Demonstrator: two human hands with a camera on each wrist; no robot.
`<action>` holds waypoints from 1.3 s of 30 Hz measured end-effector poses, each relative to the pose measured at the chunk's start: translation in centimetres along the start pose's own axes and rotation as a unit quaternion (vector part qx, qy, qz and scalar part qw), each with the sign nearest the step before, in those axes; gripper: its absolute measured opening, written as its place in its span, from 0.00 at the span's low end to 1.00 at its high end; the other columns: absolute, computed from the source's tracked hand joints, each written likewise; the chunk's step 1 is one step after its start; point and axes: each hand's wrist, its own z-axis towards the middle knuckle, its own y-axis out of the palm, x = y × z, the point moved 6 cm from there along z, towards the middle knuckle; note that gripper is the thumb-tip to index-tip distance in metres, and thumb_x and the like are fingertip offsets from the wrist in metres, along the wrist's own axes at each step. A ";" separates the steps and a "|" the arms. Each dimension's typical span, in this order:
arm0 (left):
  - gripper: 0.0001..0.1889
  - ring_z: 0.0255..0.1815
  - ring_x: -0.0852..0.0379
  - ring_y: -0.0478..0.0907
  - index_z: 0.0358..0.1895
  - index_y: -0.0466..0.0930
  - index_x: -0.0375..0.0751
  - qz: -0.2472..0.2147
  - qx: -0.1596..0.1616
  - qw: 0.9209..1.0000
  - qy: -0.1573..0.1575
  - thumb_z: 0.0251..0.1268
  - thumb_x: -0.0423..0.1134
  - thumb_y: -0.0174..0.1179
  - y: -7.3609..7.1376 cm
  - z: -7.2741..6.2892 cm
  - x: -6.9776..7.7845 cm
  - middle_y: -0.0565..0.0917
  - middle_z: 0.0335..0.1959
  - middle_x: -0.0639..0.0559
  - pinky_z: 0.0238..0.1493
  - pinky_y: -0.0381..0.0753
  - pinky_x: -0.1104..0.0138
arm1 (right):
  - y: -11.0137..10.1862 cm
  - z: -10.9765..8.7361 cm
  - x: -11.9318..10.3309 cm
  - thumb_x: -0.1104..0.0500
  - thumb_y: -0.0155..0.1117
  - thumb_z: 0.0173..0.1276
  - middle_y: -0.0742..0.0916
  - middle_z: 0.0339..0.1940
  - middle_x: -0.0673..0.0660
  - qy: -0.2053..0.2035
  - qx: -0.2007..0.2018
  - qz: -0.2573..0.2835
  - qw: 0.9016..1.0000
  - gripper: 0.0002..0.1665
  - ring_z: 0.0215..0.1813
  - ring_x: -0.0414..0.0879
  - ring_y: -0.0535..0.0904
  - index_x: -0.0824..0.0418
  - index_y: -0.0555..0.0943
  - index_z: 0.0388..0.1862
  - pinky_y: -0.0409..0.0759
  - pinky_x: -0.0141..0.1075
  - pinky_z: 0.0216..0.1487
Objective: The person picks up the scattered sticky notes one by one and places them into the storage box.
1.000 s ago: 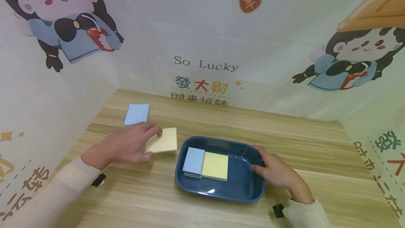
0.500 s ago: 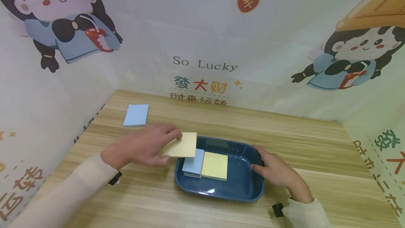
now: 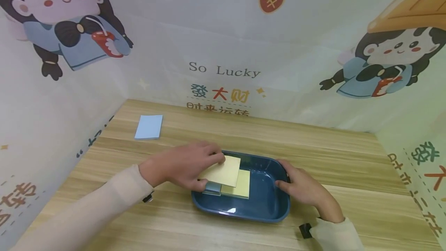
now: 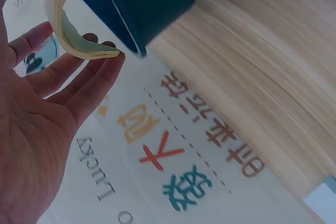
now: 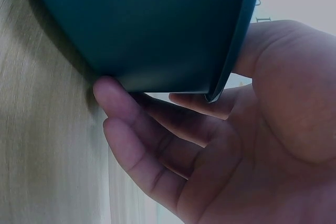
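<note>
My left hand (image 3: 186, 165) pinches a pale yellow sticky note pad (image 3: 223, 171) over the left half of a dark blue tray (image 3: 258, 214). Seen from the left wrist, the held pad (image 4: 79, 45) bends between thumb and fingers beside the tray wall (image 4: 152, 3). Beneath it in the tray lie a blue pad (image 3: 212, 189), mostly covered, and a yellow pad (image 3: 245, 183) to its right. My right hand (image 3: 306, 189) grips the tray's right end, thumb over the rim; in the right wrist view its fingers (image 5: 142, 156) lie along the outer wall.
Another blue sticky note pad (image 3: 149, 127) lies on the wooden table (image 3: 331, 150) at the back left. A printed cloth (image 3: 223, 30) stands up around the table's back and sides.
My left hand has carried the pale yellow pad rightward, from the table beside the tray to above the pads in it. The right hand keeps its hold on the tray's end.
</note>
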 end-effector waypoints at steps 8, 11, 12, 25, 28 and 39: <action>0.30 0.57 0.46 0.80 0.66 0.75 0.41 0.006 -0.035 0.999 0.019 0.59 0.45 0.68 0.8 2.2 1.2 0.81 0.62 0.42 0.56 0.86 0.56 | -0.1 0.0 0.0 0.64 0.69 0.77 0.86 0.64 0.73 -0.006 0.006 -0.018 1.000 0.38 0.62 0.68 0.86 0.76 0.67 0.79 0.87 0.61 0.60; 0.30 0.54 0.48 0.79 0.66 0.75 0.43 0.014 -0.051 0.998 0.028 0.60 0.46 0.69 1.1 3.0 1.7 0.81 0.61 0.44 0.53 0.85 0.58 | 0.0 -0.1 0.0 0.64 0.69 0.77 0.86 0.64 0.73 -0.007 0.004 -0.012 1.000 0.38 0.62 0.68 0.87 0.77 0.67 0.79 0.88 0.60 0.59; 0.31 0.54 0.49 0.79 0.66 0.75 0.43 0.018 -0.057 0.998 0.031 0.60 0.46 0.69 1.2 3.3 1.8 0.81 0.61 0.45 0.51 0.85 0.59 | 0.0 -0.1 0.1 0.64 0.69 0.77 0.86 0.63 0.73 -0.007 0.004 -0.009 1.000 0.38 0.61 0.68 0.87 0.77 0.66 0.79 0.88 0.60 0.58; 0.34 0.51 0.53 0.77 0.74 0.73 0.49 0.081 -0.156 0.983 0.055 0.67 0.50 0.70 2.6 6.6 3.5 0.79 0.60 0.49 0.50 0.82 0.63 | -0.1 -0.1 0.0 0.64 0.67 0.78 0.88 0.60 0.72 0.002 0.001 0.013 1.000 0.37 0.57 0.66 0.89 0.76 0.66 0.79 0.91 0.54 0.52; 0.35 0.51 0.54 0.77 0.75 0.73 0.50 0.108 -0.169 0.977 0.069 0.67 0.53 0.70 2.9 7.4 4.0 0.80 0.61 0.50 0.51 0.82 0.64 | -0.1 -0.1 0.1 0.65 0.66 0.78 0.88 0.59 0.71 -0.003 -0.002 0.019 1.000 0.36 0.56 0.66 0.90 0.77 0.66 0.79 0.92 0.51 0.51; 0.35 0.51 0.57 0.76 0.76 0.71 0.54 0.151 -0.219 0.957 0.114 0.71 0.58 0.71 4.1 9.5 5.3 0.79 0.63 0.53 0.48 0.82 0.68 | 0.0 0.0 0.1 0.63 0.66 0.79 0.88 0.60 0.70 -0.005 -0.009 0.005 1.000 0.37 0.58 0.62 0.89 0.77 0.66 0.80 0.90 0.51 0.53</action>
